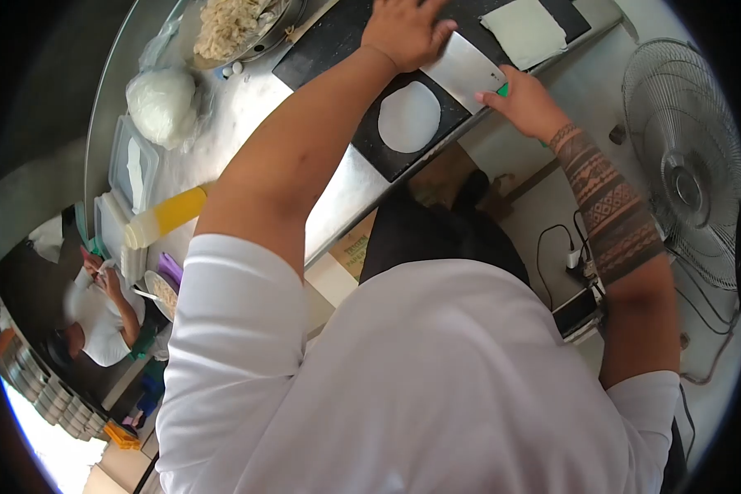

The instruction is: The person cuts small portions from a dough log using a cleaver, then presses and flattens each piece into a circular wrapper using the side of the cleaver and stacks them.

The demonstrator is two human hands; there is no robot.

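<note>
My right hand [525,103] grips a cleaver [468,72] by its green handle, which shows only in small parts between the fingers. The wide metal blade lies low and flat over a black board [369,142]. At the blade's far end is my left hand [407,34], fingers spread, partly cut off by the top of the view; whether it presses on the blade is hidden. A thin, round white dough wrapper [409,117] rests on the board, just below the blade. Beyond the cleaver, a pale square folded cloth or sheet [525,33] lies near the board's edge.
On the metal counter [251,111] are a bowl of chopped filling [235,29], a bagged white dough ball [163,105], plastic containers [133,169] and a bottle of yellow oil [169,217]. A fan [685,177] stands at right. Another person [107,317] works at lower left.
</note>
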